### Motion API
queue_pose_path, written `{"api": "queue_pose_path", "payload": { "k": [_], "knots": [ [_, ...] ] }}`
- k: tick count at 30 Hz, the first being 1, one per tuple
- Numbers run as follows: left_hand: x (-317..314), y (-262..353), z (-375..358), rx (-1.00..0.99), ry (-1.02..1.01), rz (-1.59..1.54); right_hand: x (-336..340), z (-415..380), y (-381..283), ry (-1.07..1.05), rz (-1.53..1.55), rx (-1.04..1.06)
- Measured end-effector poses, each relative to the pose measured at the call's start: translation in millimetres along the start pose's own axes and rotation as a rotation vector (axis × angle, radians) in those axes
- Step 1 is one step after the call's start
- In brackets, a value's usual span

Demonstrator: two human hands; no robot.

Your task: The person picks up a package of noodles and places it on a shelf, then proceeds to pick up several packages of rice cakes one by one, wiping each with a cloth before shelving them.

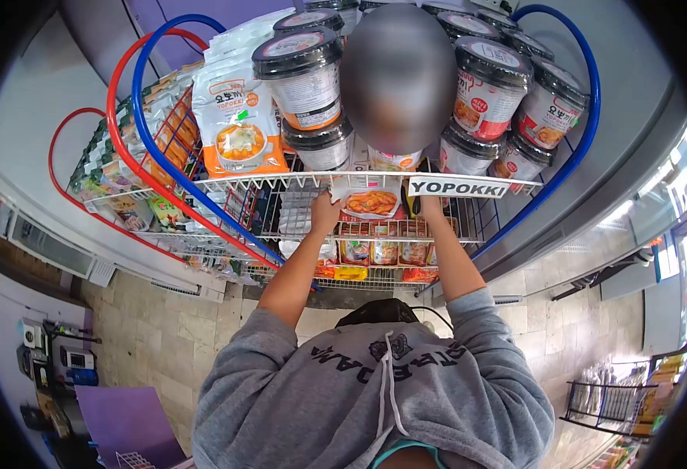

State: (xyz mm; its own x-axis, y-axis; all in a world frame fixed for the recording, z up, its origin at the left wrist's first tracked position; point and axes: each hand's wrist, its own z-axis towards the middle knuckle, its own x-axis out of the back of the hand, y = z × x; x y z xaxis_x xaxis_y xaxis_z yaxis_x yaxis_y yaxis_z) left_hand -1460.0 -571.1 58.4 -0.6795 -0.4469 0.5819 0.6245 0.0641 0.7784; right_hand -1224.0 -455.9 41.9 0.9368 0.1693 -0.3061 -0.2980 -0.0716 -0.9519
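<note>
Both bare arms reach forward to a wire shelf under the top shelf's edge (281, 181). My left hand (326, 211) is closed on the left side of a white food packet (371, 202) with a picture of a red-orange dish. At the packet's right side is my right hand (429, 205), just under the YOPOKKI sign (458, 187); its fingers are mostly hidden by the sign and shelf edge. Above stand black-lidded cups (306, 86) and an orange-and-white pouch (239, 125). A blurred patch hides part of the top shelf.
Blue (144, 102) and red (117, 117) curved rails flank the rack. Lower shelves hold more packets (385, 252). A rack with green-and-brown packets (117, 156) stands at the left. Below left is a purple panel (128, 422); a black wire rack (609, 406) stands at the lower right.
</note>
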Motion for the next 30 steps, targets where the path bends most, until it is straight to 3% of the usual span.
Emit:
{"api": "queue_pose_path", "payload": {
  "k": [1, 3, 5, 6, 7, 9, 10, 11, 13, 14, 17, 19, 21, 25, 27, 28, 30],
  "knots": [
    [-4, -4, 2, 0.010, 0.028, -0.017, -2, -7, -12, -0.102, -0.274, 0.143],
    [-6, 0, -1, 0.017, 0.045, -0.036, -13, -10, -14, -0.038, -0.208, 0.188],
    [-7, 8, -1, 0.038, 0.036, -0.035, -23, -15, -24, -0.023, -1.925, 0.513],
    [-9, 9, 4, 0.029, 0.031, -0.038, -20, -15, -18, 0.063, -1.451, 0.608],
    [-12, 8, 5, 0.035, 0.076, -0.037, -12, -3, 3, 0.071, -1.453, 0.599],
    [-9, 16, 1, 0.037, 0.105, -0.040, -20, -5, -7, -0.043, -0.722, 0.508],
    [-2, 18, 0, 0.049, 0.069, -0.031, -10, -19, -13, -0.011, -1.039, 0.498],
    [5, 25, -2, 0.063, 0.032, -0.020, -17, -35, -33, -0.066, -0.931, 0.437],
    [7, 27, -1, 0.051, 0.022, 0.055, -16, -31, -17, 0.041, -0.802, 0.376],
    [7, 25, -1, 0.039, 0.016, 0.076, -14, -30, -11, 0.067, -0.875, 0.473],
    [7, 14, 3, 0.024, -0.034, 0.060, -1, -13, 10, 0.066, -0.621, 0.349],
    [9, 5, 12, 0.021, -0.080, 0.021, -5, -51, -29, 0.101, -0.951, 0.703],
    [11, -8, 19, 0.011, -0.221, 0.017, -3, -59, -38, 0.124, -0.771, 0.663],
    [7, -8, 22, 0.003, -0.219, 0.018, 13, -87, -53, 0.068, -0.582, 0.647],
    [5, 4, 10, 0.044, -0.218, -0.005, 12, -114, -76, 0.054, -0.297, 0.384],
    [1, 7, -3, -0.047, -0.028, 0.003, 40, -98, -39, 0.013, -0.155, 0.378],
    [-13, 12, -29, -0.177, 0.324, 0.143, 52, -125, -58, 0.024, -0.227, 0.345]
  ]
}}
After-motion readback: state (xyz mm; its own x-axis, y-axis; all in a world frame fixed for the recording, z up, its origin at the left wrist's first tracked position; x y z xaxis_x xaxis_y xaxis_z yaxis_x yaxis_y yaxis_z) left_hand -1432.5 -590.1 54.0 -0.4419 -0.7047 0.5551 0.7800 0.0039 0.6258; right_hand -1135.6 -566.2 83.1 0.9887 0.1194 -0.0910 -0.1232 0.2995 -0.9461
